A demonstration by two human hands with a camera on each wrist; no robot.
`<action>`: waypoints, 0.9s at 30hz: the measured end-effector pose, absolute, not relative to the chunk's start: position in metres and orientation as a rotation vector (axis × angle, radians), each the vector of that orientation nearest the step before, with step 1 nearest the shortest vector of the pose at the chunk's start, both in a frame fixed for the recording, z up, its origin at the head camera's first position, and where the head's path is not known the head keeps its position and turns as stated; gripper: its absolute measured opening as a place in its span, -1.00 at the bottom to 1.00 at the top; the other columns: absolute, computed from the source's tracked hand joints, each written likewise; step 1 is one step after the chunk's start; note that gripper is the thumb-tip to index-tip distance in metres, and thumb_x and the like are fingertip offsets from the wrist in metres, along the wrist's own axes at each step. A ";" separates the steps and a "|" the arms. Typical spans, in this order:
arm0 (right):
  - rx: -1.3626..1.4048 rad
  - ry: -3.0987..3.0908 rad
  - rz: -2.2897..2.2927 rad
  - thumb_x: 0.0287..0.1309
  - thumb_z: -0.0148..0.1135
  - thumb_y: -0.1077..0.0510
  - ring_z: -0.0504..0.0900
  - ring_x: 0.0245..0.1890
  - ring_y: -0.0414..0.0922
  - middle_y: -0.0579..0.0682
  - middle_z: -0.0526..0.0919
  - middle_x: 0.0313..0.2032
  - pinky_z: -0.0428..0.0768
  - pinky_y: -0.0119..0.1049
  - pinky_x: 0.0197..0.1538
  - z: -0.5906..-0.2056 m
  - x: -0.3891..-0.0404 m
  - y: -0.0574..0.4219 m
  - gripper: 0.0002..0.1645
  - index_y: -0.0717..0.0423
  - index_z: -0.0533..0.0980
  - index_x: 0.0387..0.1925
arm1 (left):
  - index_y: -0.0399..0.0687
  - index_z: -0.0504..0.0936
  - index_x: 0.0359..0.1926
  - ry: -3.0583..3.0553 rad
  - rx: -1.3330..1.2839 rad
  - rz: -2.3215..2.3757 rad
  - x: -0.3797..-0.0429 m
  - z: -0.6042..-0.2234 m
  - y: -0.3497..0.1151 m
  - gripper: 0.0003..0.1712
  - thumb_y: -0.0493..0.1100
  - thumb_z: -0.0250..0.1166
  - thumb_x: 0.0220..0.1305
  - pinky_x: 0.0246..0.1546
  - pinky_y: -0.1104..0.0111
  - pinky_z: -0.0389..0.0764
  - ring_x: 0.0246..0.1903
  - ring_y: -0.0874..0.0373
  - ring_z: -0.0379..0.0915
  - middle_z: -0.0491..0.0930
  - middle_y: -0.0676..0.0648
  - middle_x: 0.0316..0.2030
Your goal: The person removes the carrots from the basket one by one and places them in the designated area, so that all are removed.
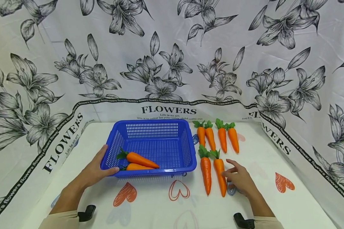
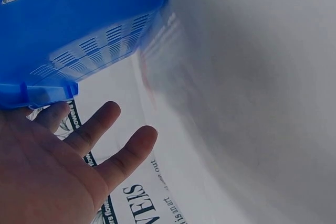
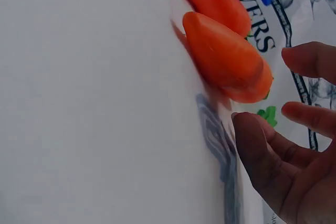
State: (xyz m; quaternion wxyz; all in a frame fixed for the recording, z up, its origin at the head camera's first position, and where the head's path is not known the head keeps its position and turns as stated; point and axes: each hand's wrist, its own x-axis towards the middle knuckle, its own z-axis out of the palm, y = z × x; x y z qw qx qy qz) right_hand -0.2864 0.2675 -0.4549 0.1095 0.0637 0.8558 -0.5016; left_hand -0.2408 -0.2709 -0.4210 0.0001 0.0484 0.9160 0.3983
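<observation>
My left hand (image 1: 96, 168) holds the blue plastic basket (image 1: 153, 171) at its front left corner, thumb over the front rim and fingers along the left side. In the left wrist view, the outer fingers (image 2: 128, 156) spread away from the basket wall. Two orange carrots with green tops lie inside, the upper carrot (image 1: 140, 159) in front of the mesh floor and the lower carrot (image 1: 137, 167) partly hidden by the rim. My right hand (image 1: 239, 178) is beside the nearer right carrot (image 1: 219, 173), fingers apart and slightly bent, with nothing held. Another carrot (image 1: 205, 171) lies left of that one.
Several more carrots (image 1: 222, 140) lie in a row behind, right of the basket. The white table cover (image 1: 152, 213) has printed hearts. A flower-printed curtain (image 1: 172, 73) rises behind the table and along both sides.
</observation>
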 end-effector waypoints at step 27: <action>-0.622 2.505 -1.962 0.04 0.18 0.12 0.51 -0.28 0.04 0.17 0.42 -0.21 0.56 -0.09 -0.41 -0.315 -0.285 0.232 -0.41 -0.09 0.28 0.15 | 0.16 -0.43 0.31 2.864 0.163 1.255 -0.240 -0.418 -0.271 0.20 0.14 0.30 -0.09 -0.06 -0.27 -0.01 0.18 -0.30 -0.22 -0.35 -0.18 0.30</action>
